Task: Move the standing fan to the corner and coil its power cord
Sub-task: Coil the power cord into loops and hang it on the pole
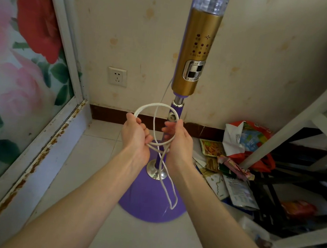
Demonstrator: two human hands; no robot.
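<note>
The standing fan stands near the room corner, with a gold control column, a purple pole and a round purple base. Its white power cord runs down from behind the column and forms a loop in front of the pole. My left hand grips the left side of the loop where strands cross. My right hand holds the right side of the loop. A long doubled strand of the cord hangs below my hands, down over the base.
A white wall socket sits on the stained wall left of the fan. A flowered glass door with a rusty frame runs along the left. Food packets and bags litter the floor right of the base, beside white shelving.
</note>
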